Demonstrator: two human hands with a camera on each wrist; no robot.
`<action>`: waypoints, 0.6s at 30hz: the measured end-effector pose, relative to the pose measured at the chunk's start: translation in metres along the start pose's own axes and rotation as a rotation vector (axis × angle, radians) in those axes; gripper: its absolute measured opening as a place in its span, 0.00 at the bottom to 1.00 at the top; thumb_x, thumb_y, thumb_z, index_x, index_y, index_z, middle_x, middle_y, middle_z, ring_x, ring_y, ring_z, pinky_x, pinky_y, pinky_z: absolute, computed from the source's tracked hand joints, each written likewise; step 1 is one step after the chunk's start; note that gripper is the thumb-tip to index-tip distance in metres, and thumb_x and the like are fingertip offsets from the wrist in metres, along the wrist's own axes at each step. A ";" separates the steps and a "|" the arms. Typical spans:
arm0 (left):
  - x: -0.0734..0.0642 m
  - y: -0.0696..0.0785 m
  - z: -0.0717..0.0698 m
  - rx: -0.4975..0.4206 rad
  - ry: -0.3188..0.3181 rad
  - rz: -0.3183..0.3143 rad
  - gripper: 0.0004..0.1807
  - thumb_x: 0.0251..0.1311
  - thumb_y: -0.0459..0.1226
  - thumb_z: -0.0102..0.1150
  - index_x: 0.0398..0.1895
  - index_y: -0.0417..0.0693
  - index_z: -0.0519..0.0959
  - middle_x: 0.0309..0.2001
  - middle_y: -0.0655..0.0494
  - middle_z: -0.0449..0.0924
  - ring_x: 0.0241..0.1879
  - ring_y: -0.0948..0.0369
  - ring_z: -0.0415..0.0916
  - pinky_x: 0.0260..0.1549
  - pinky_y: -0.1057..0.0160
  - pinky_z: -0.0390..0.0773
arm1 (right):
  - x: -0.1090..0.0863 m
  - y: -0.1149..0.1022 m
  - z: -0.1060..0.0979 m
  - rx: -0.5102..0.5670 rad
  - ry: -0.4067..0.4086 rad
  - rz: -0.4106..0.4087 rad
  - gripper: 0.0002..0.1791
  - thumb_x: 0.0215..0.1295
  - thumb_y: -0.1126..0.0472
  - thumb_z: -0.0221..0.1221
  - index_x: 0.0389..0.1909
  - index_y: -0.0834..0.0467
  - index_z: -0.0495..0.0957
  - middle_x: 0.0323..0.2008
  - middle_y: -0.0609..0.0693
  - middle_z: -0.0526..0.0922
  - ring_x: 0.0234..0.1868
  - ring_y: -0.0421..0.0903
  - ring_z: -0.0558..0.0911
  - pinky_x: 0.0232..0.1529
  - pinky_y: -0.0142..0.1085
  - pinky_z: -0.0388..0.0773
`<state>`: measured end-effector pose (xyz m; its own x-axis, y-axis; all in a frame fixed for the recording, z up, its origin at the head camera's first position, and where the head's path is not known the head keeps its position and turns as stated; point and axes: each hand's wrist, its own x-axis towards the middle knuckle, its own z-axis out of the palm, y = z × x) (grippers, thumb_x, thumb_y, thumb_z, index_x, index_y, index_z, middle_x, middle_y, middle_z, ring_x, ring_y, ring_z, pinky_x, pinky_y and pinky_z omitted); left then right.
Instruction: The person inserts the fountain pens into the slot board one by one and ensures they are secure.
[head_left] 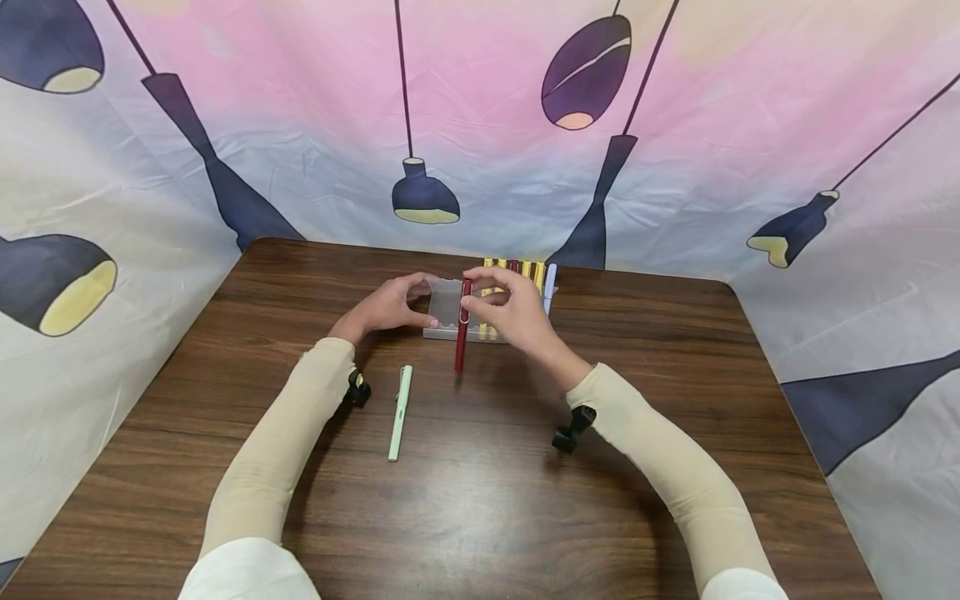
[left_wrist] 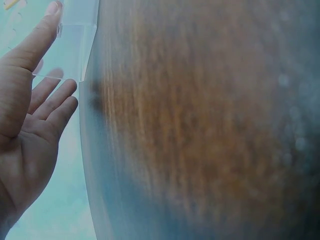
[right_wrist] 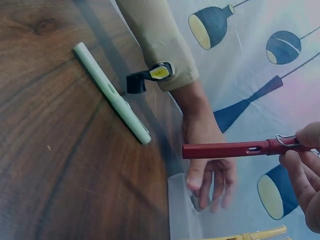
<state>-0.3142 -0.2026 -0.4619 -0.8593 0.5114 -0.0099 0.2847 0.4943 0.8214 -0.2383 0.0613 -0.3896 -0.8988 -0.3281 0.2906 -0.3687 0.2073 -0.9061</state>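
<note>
My right hand [head_left: 519, 313] pinches a dark red pen [head_left: 460, 346] near its clip end, between thumb and fingers. The pen hangs with its other end toward me, over the front edge of a clear plastic pen tray [head_left: 444, 302]. In the right wrist view the red pen [right_wrist: 217, 150] stands clear of the tray. My left hand [head_left: 386, 307] holds the tray's left end, thumb at the front corner and fingers at the back. Several yellow pens [head_left: 539, 273], another dark red pen [head_left: 513, 266] and a pale blue pen [head_left: 550, 287] lie at the tray's right part.
A light green pen [head_left: 401, 414] lies on the wooden table [head_left: 480, 508] in front of the left hand. Behind the tray, a fabric backdrop [head_left: 330, 150] with printed lamps hangs along the table's far edge and sides.
</note>
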 end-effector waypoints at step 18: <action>0.000 -0.002 -0.001 0.023 0.012 -0.023 0.45 0.53 0.40 0.79 0.73 0.43 0.66 0.73 0.40 0.67 0.73 0.43 0.64 0.72 0.43 0.64 | 0.033 0.006 -0.014 -0.081 0.077 -0.062 0.19 0.67 0.61 0.68 0.59 0.55 0.83 0.46 0.54 0.87 0.39 0.48 0.90 0.36 0.38 0.88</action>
<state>-0.3155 -0.2044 -0.4632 -0.8704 0.4918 -0.0215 0.2749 0.5219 0.8075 -0.2738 0.0645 -0.3811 -0.8882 -0.2711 0.3709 -0.4392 0.2641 -0.8587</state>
